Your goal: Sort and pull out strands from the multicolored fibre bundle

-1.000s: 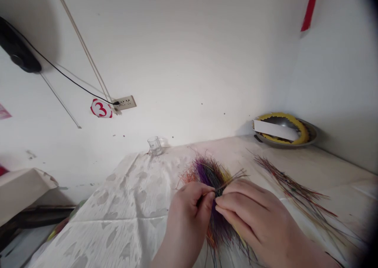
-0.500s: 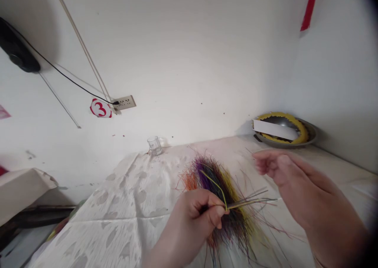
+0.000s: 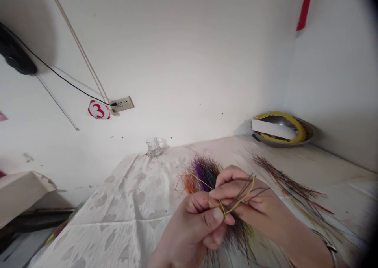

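While the left hand (image 3: 189,230) and right hand (image 3: 254,205) clamp together on a few thin yellow and dark strands (image 3: 238,197), a dense purple, orange and yellow bunch of strands (image 3: 203,177) lies fanned beneath them on the white patterned tablecloth (image 3: 118,205), beside a looser pile (image 3: 291,191).

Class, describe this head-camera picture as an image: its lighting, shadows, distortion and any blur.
Head view: soft, even light with a faint shadow beside the metal dish; the wide lens bends the wall corner and darkens the right edge; the fine coloured strands between the left hand and right hand look slightly soft.
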Demonstrator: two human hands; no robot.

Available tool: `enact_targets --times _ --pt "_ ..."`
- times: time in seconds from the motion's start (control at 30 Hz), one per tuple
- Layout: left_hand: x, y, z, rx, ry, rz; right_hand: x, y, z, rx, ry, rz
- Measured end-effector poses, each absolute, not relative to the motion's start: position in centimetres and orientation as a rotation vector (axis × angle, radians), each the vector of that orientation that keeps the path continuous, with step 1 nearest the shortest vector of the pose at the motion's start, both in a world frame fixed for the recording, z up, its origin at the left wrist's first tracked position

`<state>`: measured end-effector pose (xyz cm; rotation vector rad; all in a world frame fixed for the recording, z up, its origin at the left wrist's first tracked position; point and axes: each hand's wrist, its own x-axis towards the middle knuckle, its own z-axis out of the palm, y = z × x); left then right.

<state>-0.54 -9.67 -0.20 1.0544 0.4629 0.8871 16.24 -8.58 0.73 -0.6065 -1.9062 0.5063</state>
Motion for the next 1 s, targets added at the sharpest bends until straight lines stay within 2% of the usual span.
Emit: enact_targets --times 0.13,0.27,0.4,0.53,1.0 --pt "-0.4 -9.8 -0.4 1.099 0.54 0.972 16.2 -8.1 0.3 -0.667 -1.897 0.37" --pt "-0.3 -9.8 0.5 1.499 0.888 1.198 15.6 -8.2 0.0 -0.753 -1.95 0.294" --pt "-0.6 -10.1 1.1 2.02 1.216 1.369 14.8 -8.5 -0.2 -0.899 -1.976 0.408" --pt "-0.7 -10.2 0.9 2.283 1.338 1.397 14.5 -8.8 -0.1 -1.024 -1.998 0.443" --pt "-1.0 -8.9 0.4 2.318 1.399 1.342 15.0 -10.7 1.0 -1.103 -2.155 0.457"
